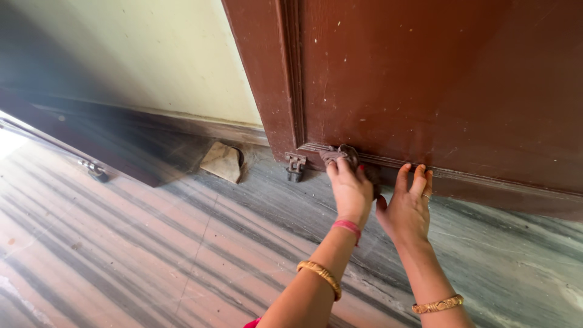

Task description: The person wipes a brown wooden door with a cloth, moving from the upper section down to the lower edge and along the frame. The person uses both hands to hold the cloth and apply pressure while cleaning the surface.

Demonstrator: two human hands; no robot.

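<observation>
Two hands work the door's bottom edge. My left hand (350, 189) has its grip closed on a dusty brown cloth (340, 155), pressed against the lower moulding of the brown wooden door (461, 91). My right hand (407, 209) is beside it, grip apart, fingertips resting flat on the same ledge. Left of the cloth sits a metal door stopper (295, 166), farther left a stone wedge (222, 161) on the striped marble floor (152, 243). Judging by specks above, most of the door remains unwiped.
</observation>
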